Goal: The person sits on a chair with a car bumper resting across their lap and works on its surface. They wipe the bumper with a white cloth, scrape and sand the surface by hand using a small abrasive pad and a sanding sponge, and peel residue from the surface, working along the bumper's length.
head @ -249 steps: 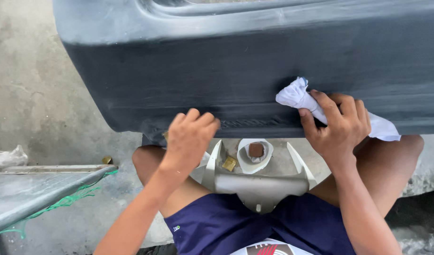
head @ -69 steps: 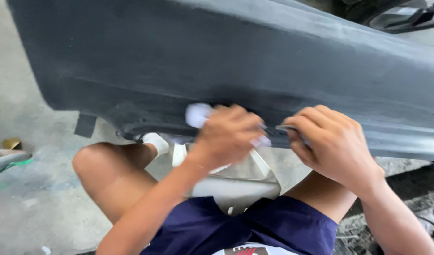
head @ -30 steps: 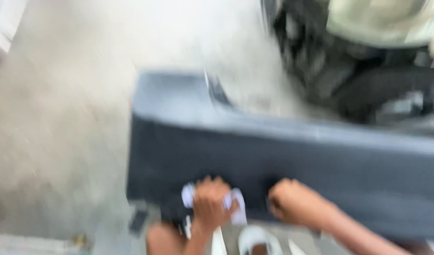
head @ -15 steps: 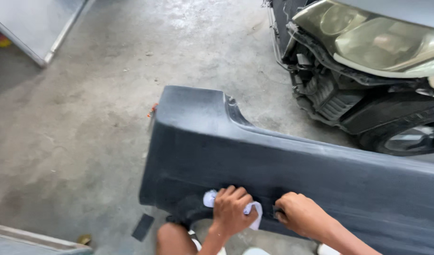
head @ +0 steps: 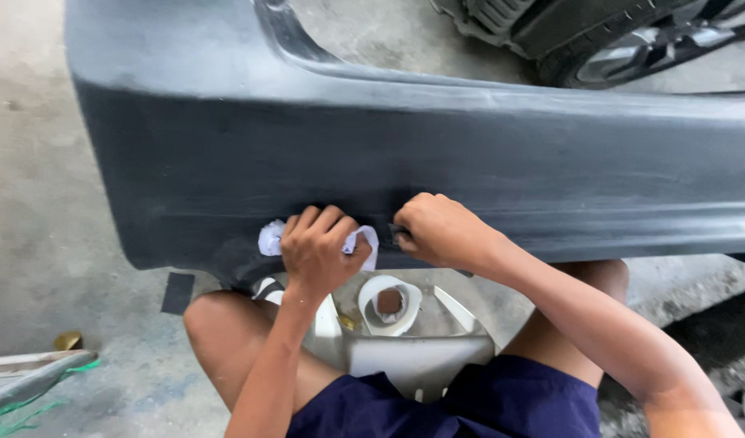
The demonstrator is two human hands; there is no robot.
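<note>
My left hand (head: 317,247) clenches a white rag (head: 271,238) against the grey bumper (head: 437,154); at three o'clock my right hand (head: 441,231) grips its lower edge; most still looks dull.

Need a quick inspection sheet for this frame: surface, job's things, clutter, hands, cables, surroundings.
Surface: bare concrete floor, stained and dusty.
Job's things: dark grey car bumper, detached, across the person's lap; white crumpled cloth pressed to its lower edge.
Clutter: white plastic stool between the knees, tape roll on it; dark square scrap; small brass-coloured piece; metal sheet edge with green cord.
Hands: left hand closed on the cloth; right hand closed at the bumper's edge, what it holds is hidden.
Cables: nothing seen.
Surroundings: car wheel at top right.
</note>
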